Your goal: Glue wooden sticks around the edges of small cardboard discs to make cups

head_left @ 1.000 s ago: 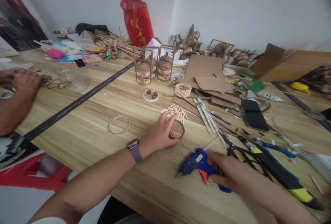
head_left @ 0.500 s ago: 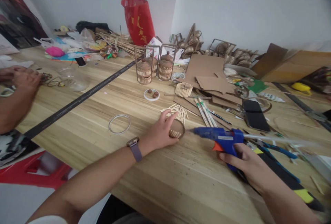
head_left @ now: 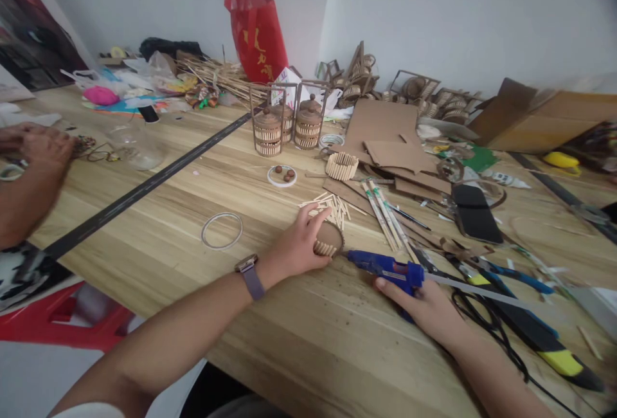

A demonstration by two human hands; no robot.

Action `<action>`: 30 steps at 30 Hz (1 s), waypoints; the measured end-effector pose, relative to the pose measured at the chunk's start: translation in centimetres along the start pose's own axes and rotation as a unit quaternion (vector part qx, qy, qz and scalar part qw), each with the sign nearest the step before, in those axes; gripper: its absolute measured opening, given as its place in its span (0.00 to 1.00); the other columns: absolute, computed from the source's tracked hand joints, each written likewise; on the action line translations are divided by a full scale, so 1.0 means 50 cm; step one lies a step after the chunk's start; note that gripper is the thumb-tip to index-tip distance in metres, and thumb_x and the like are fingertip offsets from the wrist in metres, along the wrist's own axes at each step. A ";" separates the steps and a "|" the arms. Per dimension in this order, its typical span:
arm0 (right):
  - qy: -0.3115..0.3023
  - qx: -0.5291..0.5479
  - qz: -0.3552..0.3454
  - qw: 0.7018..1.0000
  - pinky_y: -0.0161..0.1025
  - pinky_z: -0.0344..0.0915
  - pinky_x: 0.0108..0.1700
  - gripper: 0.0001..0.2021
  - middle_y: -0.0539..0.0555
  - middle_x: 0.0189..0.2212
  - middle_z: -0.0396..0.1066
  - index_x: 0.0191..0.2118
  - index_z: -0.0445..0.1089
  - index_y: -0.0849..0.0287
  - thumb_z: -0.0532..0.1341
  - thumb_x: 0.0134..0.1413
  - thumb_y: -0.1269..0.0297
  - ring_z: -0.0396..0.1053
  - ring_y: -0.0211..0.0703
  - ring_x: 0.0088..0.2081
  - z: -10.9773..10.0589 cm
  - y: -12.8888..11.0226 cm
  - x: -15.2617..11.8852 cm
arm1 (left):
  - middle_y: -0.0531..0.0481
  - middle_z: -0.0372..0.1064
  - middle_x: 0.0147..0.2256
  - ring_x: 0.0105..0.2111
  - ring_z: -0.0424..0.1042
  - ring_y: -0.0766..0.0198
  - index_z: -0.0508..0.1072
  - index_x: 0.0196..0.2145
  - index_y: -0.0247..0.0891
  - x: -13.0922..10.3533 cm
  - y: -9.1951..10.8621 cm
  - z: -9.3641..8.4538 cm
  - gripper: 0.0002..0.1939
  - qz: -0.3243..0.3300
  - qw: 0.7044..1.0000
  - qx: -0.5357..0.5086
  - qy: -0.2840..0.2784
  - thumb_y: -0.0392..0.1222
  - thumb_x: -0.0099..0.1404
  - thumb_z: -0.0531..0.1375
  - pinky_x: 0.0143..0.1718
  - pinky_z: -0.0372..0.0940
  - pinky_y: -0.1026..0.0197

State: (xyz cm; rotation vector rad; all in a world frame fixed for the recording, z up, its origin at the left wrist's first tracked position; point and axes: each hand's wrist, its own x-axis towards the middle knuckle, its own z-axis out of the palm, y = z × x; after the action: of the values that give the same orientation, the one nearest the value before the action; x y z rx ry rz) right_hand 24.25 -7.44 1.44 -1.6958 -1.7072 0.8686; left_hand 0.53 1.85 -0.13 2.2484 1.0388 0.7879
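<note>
Left hand (head_left: pixel 295 245): fingers in a light C-grip on the left side of the round brown disc with short pale wooden sticks along its near edge (head_left: pixel 330 235), thumb at the near rim, index finger raised toward the far side. Right hand (head_left: pixel 436 315): fingers clenched on the handle of the blue plastic glue gun (head_left: pixel 385 269), thumb along its near side. Key relation: gun comes in from the disc's right, nozzle just beside the right rim; can't tell if it touches. Gun's long axis runs roughly left-right, nozzle left, clear glue stick (head_left: pixel 482 290) out the back, rear end angled a bit toward the wearer. Disc lies on the table (head_left: pixel 299 334), left hand nearer to it, right hand well off behind the nozzle. Loose pale stick pile (head_left: pixel 341 211) sits just past the disc.
</note>
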 end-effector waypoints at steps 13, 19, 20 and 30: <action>-0.016 -0.068 -0.053 0.996 0.48 0.72 0.45 0.20 0.58 0.37 0.80 0.39 0.78 0.60 0.57 0.53 0.50 0.76 0.54 0.39 0.008 -0.017 -0.004 | 0.39 0.44 0.62 0.62 0.54 0.44 0.50 0.63 0.45 0.000 -0.007 0.003 0.49 0.015 1.000 0.003 0.003 0.38 0.48 0.69 0.60 0.58 0.43; -0.015 -0.083 -0.060 0.995 0.48 0.72 0.44 0.19 0.58 0.35 0.80 0.35 0.78 0.59 0.57 0.53 0.49 0.76 0.54 0.37 0.012 -0.013 -0.004 | 0.37 0.44 0.62 0.62 0.52 0.43 0.50 0.63 0.41 -0.001 -0.006 0.001 0.49 0.013 1.000 0.014 0.000 0.38 0.48 0.69 0.60 0.57 0.43; -0.014 -0.082 -0.061 0.995 0.47 0.72 0.44 0.19 0.57 0.35 0.80 0.35 0.78 0.59 0.57 0.53 0.49 0.76 0.53 0.37 0.012 -0.013 -0.003 | 0.38 0.44 0.62 0.62 0.52 0.43 0.50 0.63 0.42 -0.001 -0.006 0.001 0.49 0.013 1.000 0.012 0.000 0.38 0.48 0.69 0.60 0.57 0.43; -0.013 -0.093 -0.078 0.993 0.48 0.72 0.44 0.18 0.58 0.37 0.80 0.36 0.78 0.58 0.57 0.52 0.51 0.77 0.55 0.39 0.015 -0.017 -0.001 | 0.37 0.44 0.62 0.61 0.54 0.44 0.50 0.63 0.41 -0.001 -0.004 0.002 0.48 0.009 1.000 0.019 -0.004 0.38 0.49 0.68 0.59 0.58 0.45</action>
State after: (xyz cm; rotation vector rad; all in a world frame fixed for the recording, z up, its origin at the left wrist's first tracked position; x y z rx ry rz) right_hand 23.14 -7.52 1.62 -1.6470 -1.9616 0.6807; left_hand 0.50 1.90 -0.34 2.2936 1.0402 0.7732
